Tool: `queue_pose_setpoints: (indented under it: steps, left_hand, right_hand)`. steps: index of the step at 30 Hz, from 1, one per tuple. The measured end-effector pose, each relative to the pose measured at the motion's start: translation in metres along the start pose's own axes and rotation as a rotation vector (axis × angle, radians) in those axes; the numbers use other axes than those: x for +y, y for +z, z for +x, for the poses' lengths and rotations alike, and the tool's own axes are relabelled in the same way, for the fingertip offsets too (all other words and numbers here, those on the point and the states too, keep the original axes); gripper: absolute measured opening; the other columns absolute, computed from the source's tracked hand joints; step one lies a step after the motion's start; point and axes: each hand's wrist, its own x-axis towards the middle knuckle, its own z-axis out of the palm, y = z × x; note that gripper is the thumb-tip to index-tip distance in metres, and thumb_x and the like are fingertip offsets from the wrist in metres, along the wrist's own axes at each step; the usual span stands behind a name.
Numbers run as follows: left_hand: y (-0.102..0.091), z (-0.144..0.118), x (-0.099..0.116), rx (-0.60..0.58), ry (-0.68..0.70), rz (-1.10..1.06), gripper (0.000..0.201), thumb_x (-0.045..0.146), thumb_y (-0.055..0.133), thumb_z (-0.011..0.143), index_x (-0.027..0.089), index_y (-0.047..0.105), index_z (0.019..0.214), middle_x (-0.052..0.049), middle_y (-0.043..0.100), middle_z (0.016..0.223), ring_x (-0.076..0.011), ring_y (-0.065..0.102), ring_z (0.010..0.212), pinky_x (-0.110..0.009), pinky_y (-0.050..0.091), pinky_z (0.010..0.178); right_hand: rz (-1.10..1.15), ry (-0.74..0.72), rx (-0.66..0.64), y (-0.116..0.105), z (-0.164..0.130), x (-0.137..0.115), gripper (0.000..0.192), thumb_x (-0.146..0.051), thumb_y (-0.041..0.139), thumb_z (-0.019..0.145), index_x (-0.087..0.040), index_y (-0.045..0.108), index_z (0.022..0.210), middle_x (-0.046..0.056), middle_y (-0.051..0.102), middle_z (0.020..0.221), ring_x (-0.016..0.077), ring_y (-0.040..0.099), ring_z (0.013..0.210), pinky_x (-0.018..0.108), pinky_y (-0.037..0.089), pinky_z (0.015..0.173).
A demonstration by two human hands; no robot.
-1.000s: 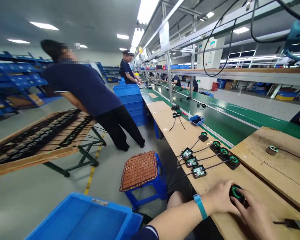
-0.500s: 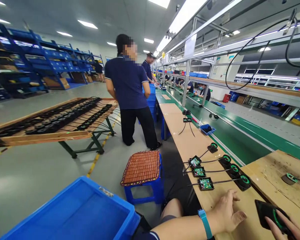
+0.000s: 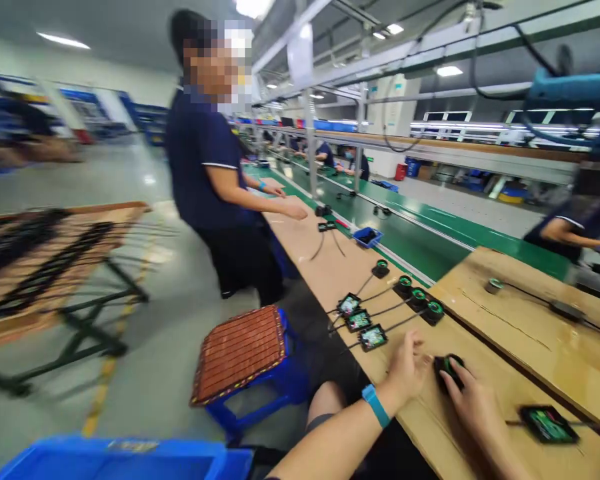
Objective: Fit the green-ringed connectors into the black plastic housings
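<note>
No words or nos. I can read here. The white sign (image 3: 300, 57) hanging over the line is too blurry, the poster (image 3: 380, 100) on the back wall too, and the label (image 3: 123, 445) on my blue bin (image 3: 80, 460) is just a smear.

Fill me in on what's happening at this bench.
A seated person works at a long wooden bench. The right hand rests its fingers on a round black part with a green ring; the left hand lies open beside it. Three wired boards lie ahead, and a co-worker stands farther up.
</note>
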Motion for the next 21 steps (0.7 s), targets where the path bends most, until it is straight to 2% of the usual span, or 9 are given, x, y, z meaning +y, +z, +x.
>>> queue_pose_setpoints:
  steps: [2,5,7,11,12,14,16,18,21]
  left_hand:
    - [-0.002,0.001,0.003,0.005,0.007,-0.022,0.067,0.060,0.050,0.095,0.018,0.036,0.145,-0.020,0.058,0.128,-0.0305,0.060,0.114,-0.052,0.051,0.098]
    - [-0.006,0.004,0.005,-0.001,0.019,-0.020,0.068,0.063,0.044,0.097,0.017,0.036,0.145,-0.020,0.058,0.128,-0.0292,0.061,0.115,-0.049,0.051,0.098]
    - [-0.007,0.003,0.004,-0.006,0.014,-0.017,0.068,0.066,0.041,0.097,0.018,0.037,0.145,-0.020,0.059,0.127,-0.0290,0.061,0.116,-0.048,0.050,0.098]
    - [-0.013,-0.003,0.001,0.008,-0.002,-0.071,0.070,0.070,0.037,0.096,0.019,0.039,0.142,-0.021,0.058,0.129,-0.0302,0.060,0.121,-0.048,0.050,0.100]
    - [-0.014,-0.004,0.002,0.009,-0.005,-0.092,0.070,0.071,0.037,0.095,0.019,0.039,0.142,-0.021,0.057,0.131,-0.0307,0.059,0.123,-0.049,0.049,0.101]
    - [-0.012,-0.006,0.007,-0.048,-0.017,-0.147,0.073,0.072,0.044,0.093,0.020,0.036,0.144,-0.021,0.054,0.138,-0.0320,0.057,0.127,-0.051,0.046,0.106]
    - [-0.001,-0.007,0.017,-0.171,-0.053,-0.190,0.080,0.069,0.060,0.086,0.022,0.034,0.146,-0.020,0.049,0.146,-0.0336,0.051,0.134,-0.050,0.044,0.110]
    - [0.020,-0.007,0.031,-0.275,-0.110,-0.176,0.084,0.059,0.078,0.075,0.022,0.043,0.142,-0.018,0.053,0.144,-0.0358,0.051,0.134,-0.048,0.047,0.107]
    - [0.056,0.000,0.056,-0.261,-0.205,-0.147,0.061,0.048,0.084,0.069,0.018,0.062,0.117,-0.016,0.069,0.116,-0.0359,0.063,0.113,-0.044,0.053,0.090]
  right_hand:
    - [-0.036,-0.008,-0.054,-0.003,-0.001,-0.009,0.053,-0.056,0.043,0.092,-0.020,0.079,0.107,0.018,0.072,0.115,0.0347,0.073,0.094,0.048,0.062,0.086]
    - [-0.101,0.024,0.038,-0.004,-0.001,-0.013,0.051,-0.053,0.049,0.095,-0.016,0.074,0.120,0.019,0.066,0.129,0.0312,0.072,0.100,0.044,0.058,0.092]
    - [-0.136,0.061,0.012,-0.001,-0.004,-0.014,0.043,-0.042,0.051,0.097,-0.013,0.072,0.122,0.020,0.064,0.130,0.0296,0.070,0.105,0.040,0.056,0.094]
    - [-0.116,0.137,-0.213,-0.003,-0.002,-0.035,0.027,-0.025,0.058,0.094,-0.012,0.074,0.111,0.016,0.069,0.112,0.0260,0.069,0.097,0.034,0.054,0.088]
    - [-0.089,0.135,-0.231,-0.009,0.001,-0.044,0.023,-0.025,0.060,0.093,-0.014,0.074,0.108,0.014,0.070,0.107,0.0255,0.069,0.095,0.033,0.053,0.086]
    - [-0.026,0.118,-0.179,-0.029,0.012,-0.067,0.019,-0.026,0.061,0.093,-0.015,0.073,0.104,0.012,0.070,0.102,0.0241,0.067,0.092,0.032,0.051,0.082]
    - [0.047,0.075,-0.068,-0.054,0.028,-0.091,0.018,-0.027,0.062,0.093,-0.016,0.072,0.103,0.011,0.069,0.104,0.0218,0.066,0.091,0.030,0.049,0.081]
    - [0.135,0.027,0.010,-0.074,0.052,-0.113,0.018,-0.031,0.065,0.092,-0.017,0.073,0.100,0.009,0.070,0.104,0.0196,0.065,0.091,0.028,0.047,0.080]
    - [0.265,0.041,0.013,-0.088,0.095,-0.130,0.021,-0.038,0.069,0.089,-0.019,0.075,0.095,0.005,0.074,0.094,0.0173,0.065,0.085,0.026,0.045,0.075]
